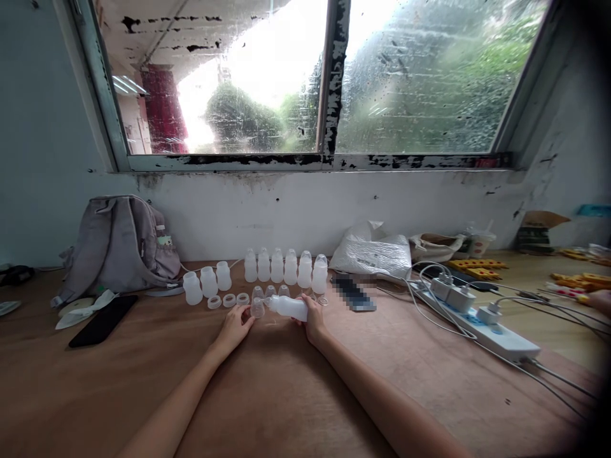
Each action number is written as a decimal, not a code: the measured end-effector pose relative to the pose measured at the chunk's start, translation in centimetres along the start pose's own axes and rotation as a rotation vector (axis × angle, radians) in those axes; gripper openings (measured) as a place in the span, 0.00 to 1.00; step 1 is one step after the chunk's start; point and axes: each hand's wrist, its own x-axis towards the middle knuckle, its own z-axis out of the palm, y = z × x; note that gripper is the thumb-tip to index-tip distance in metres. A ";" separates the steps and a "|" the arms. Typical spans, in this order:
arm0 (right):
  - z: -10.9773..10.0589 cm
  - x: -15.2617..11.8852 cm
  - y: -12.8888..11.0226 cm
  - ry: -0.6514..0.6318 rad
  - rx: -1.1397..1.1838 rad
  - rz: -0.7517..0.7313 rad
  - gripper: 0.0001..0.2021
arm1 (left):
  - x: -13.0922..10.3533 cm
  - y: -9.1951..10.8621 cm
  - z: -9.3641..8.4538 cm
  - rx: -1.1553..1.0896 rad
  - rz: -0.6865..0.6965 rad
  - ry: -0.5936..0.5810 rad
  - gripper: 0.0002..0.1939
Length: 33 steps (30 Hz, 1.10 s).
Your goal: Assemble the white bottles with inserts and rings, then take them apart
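Above the counter [267,394], the right hand [314,320] is gripping a bottle [290,308] sideways; the left hand [233,327] is lightly gripping a clear cap [258,309] near its tip; careful alignment is probably helping.

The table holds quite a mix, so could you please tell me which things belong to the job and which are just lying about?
Job:
- held bottle
- standing bottles
- rings
- caps

Lying about, it seems:
- backpack
- foil bag
- power strip
- black slab

Head-worn view, forward and down.
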 end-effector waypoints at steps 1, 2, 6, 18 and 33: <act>0.0 0.0 0.0 -0.004 -0.004 -0.002 0.14 | 0.1 0.1 0.2 0.024 -0.024 0.012 0.12; 0.0 0.0 0.0 -0.007 -0.008 -0.005 0.14 | 0.3 0.2 0.4 0.043 -0.045 0.024 0.10; 0.1 -0.1 0.0 -0.022 -0.025 -0.005 0.14 | 0.5 0.4 1.0 0.093 -0.078 0.046 0.06; 0.5 -0.9 -0.1 -0.063 -0.163 0.005 0.12 | -1.8 3.2 -0.5 0.268 0.343 0.235 0.24; 1.3 -5.6 -2.8 -0.327 -0.675 -0.701 0.11 | -2.3 4.5 -1.4 -0.045 0.129 -0.229 0.09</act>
